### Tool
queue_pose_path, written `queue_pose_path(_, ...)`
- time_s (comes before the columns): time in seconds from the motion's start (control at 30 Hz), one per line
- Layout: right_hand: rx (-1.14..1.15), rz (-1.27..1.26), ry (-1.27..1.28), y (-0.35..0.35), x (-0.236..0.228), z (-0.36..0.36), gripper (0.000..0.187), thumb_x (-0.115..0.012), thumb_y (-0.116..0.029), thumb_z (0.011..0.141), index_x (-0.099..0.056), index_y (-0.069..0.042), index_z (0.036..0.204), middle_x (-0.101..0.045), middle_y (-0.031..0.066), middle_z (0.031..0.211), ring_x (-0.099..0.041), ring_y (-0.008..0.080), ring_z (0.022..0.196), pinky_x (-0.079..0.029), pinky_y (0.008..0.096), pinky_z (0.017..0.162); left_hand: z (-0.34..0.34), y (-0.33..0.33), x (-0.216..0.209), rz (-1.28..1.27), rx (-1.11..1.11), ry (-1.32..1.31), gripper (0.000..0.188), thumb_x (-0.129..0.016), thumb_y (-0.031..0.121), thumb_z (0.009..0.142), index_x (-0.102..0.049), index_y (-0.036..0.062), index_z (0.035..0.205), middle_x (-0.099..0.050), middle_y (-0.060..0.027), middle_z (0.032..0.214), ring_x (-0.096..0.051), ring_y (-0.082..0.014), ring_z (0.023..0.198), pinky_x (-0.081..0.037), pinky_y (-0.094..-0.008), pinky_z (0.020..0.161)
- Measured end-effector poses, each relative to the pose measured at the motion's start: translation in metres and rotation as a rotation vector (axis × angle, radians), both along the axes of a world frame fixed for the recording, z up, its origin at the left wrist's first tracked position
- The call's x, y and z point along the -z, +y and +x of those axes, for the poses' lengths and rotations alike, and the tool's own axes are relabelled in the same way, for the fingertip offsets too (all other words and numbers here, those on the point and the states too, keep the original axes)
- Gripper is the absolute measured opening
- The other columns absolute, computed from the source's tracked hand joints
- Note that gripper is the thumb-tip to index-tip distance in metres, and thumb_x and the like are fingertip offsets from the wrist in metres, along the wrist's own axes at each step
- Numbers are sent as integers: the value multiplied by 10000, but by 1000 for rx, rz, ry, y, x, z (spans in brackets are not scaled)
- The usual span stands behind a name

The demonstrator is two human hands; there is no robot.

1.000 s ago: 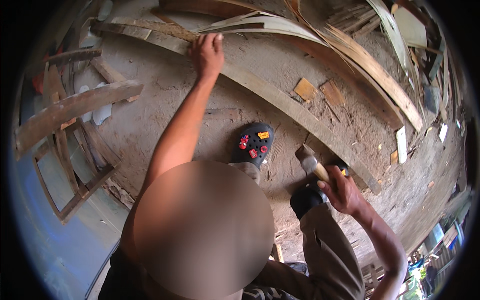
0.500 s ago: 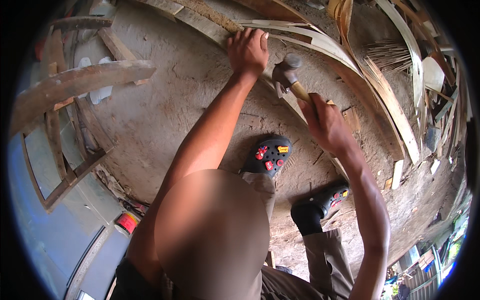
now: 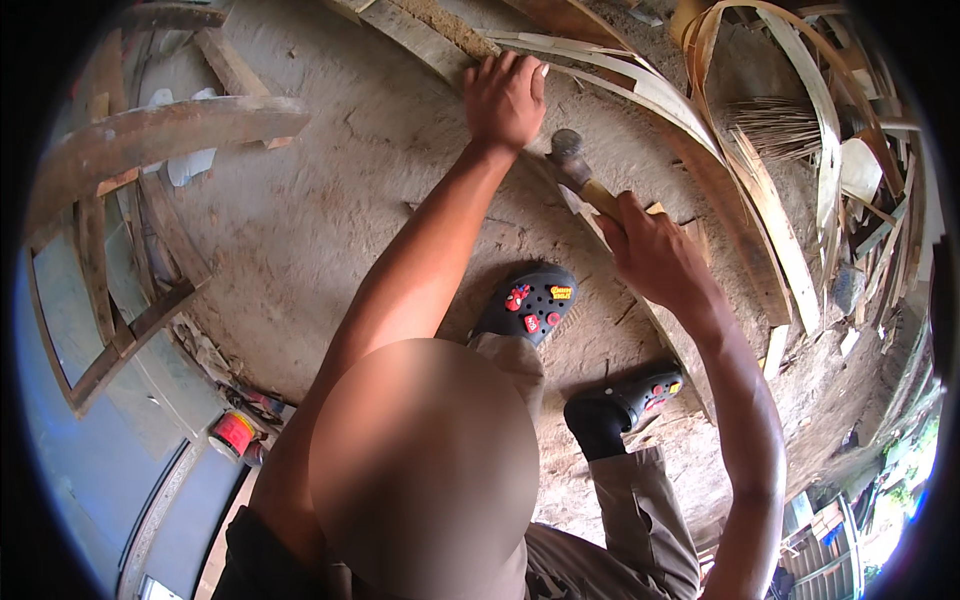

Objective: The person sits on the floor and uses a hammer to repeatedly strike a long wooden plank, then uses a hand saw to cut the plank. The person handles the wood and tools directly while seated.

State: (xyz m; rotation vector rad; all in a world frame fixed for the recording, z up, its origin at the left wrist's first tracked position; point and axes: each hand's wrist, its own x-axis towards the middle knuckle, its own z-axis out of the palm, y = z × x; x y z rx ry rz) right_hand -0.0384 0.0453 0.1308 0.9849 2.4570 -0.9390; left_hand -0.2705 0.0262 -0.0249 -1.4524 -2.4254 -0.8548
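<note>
My L hand (image 3: pixel 505 108) is stretched fwd, fingers on the plank (image 3: pixel 422 45), cannot tell if gripping; R hand (image 3: pixel 660 245), elbow bent, has fingers closed around hammer (image 3: pixel 598 196).

Head-worn wide fisheye, pitched steeply down over the wearer's own forearms (image 3: pixel 432 245)

The left lens of a side-by-side pair rides on the head, upright and unmirrored; those forearms, entering from 7 and 5 o'clock, are nearer it than the dusty floor (image 3: pixel 330 190) below, with the left hand (image 3: pixel 504 105) at 12, the right hand (image 3: pixel 660 255) between 2 and 3, edges bending toward the black rim (image 3: pixel 12 100), and a blurred oval (image 3: pixel 425 470) masking 6 to 7
</note>
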Motion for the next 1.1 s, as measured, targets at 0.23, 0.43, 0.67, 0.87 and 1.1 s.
queue_pose_path(0.23, 44, -29, -11, -1, 4, 49, 249, -538, -290, 1052, -486, -47, 1073, -648, 267, 706, -658, 485, 706, -498, 585, 609, 1, 0, 0, -15, -1, -2, 95, -644, 247, 944, -683, 163, 963, -666, -16, 913, -631, -277, 898, -426, -456, 795)
queue_pose_path(0.43, 125, -82, 52, -2, 6, 53, 286, -534, -314, 1052, -526, -28, 1056, -654, 266, 722, -674, 470, 731, -512, 550, 654, 1, 0, 3, 31, -7, -1, 92, -648, 243, 938, -694, 164, 945, -671, -16, 896, -636, -274, 884, -425, -455, 786)
queue_pose_path(0.67, 76, -66, 49, 17, 7, -3, 360, -523, -340, 1052, -576, 13, 1016, -679, 287, 815, -689, 467, 825, -514, 556, 729, 1, 3, 3, -3, -8, -27, 125, -622, 257, 941, -708, 167, 953, -681, -20, 900, -642, -269, 881, -433, -437, 795)
queue_pose_path(0.87, 45, -33, -54, 2, -2, -32, 297, -512, -325, 1063, -530, -31, 1020, -645, 285, 735, -656, 480, 721, -478, 581, 628, -3, -1, 11, 29, -9, -25, 136, -615, 267, 942, -708, 172, 970, -683, -17, 924, -640, -265, 910, -441, -443, 815)
queue_pose_path(1.1, -27, 7, 33, 3, 8, -18, 361, -505, -334, 1052, -511, 26, 1022, -640, 330, 698, -676, 514, 724, -537, 585, 646, -1, 0, 4, 0, -13, -31, 118, -619, 263, 941, -702, 181, 961, -682, -11, 930, -638, -264, 917, -438, -439, 826)
